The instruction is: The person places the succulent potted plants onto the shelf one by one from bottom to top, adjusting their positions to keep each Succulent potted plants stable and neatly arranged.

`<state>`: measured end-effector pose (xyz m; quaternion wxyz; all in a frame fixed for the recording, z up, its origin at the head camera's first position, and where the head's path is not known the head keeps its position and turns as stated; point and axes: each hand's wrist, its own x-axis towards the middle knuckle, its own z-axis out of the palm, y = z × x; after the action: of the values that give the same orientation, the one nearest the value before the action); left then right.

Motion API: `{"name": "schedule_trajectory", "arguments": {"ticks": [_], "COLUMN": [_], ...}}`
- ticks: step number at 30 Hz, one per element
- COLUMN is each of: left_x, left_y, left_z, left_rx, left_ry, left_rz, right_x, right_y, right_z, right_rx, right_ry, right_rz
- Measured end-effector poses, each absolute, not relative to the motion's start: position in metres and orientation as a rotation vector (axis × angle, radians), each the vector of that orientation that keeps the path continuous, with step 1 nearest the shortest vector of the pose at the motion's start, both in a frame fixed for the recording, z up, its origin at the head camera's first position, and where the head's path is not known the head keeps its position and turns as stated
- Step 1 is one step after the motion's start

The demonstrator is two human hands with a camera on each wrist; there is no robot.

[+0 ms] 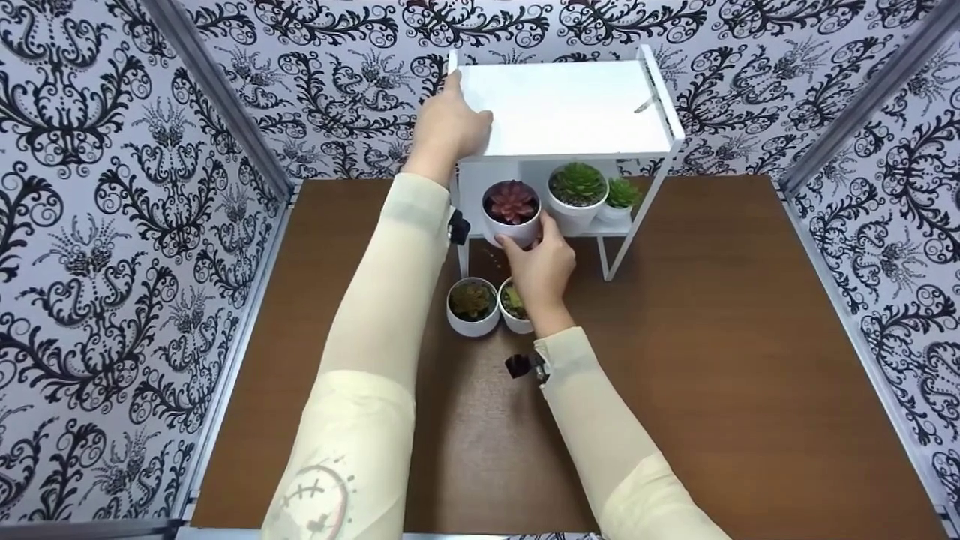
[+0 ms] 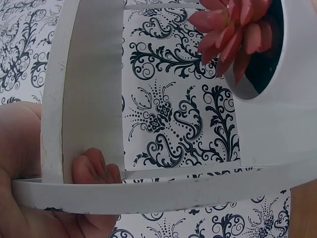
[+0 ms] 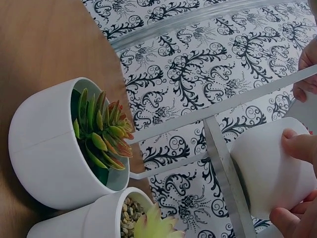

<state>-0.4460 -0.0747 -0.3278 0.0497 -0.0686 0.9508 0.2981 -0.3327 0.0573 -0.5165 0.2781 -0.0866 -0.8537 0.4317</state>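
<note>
My left hand (image 1: 448,124) grips the upper left corner of a white two-tier shelf (image 1: 562,105); in the left wrist view its fingers (image 2: 94,168) curl round the frame. With my right hand (image 1: 546,262) I hold a white pot with a red succulent (image 1: 512,208), at the left front of the lower tier. The right wrist view has thumb and fingers on the sides of this white pot (image 3: 270,163), its base close by the shelf's edge bar. Beside it on that tier stand a larger potted green succulent (image 1: 576,191) and a smaller one (image 1: 621,196).
Two more potted succulents stand on the brown table (image 1: 720,360) before the shelf: a reddish-green one (image 1: 472,306) and a yellow-green one (image 1: 514,309), partly behind my right hand. Patterned walls (image 1: 97,247) enclose the table at the back and sides.
</note>
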Motion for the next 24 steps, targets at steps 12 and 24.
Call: {"name": "schedule_trajectory", "arguments": {"ticks": [12, 24], "left_x": [-0.4445, -0.4432], "left_y": [-0.0758, -0.0727], "left_z": [-0.3282, -0.328], "left_rx": [-0.213, -0.208], "left_ry": [2.896, 2.917], "left_rz": [0.895, 0.905], "right_x": [-0.3326, -0.3333], "right_y": [0.0587, 0.0621], "right_z": [-0.5194, -0.518], "right_rx": [-0.185, -0.173], "right_ry": [-2.254, -2.236], "right_rz": [1.189, 1.201]}}
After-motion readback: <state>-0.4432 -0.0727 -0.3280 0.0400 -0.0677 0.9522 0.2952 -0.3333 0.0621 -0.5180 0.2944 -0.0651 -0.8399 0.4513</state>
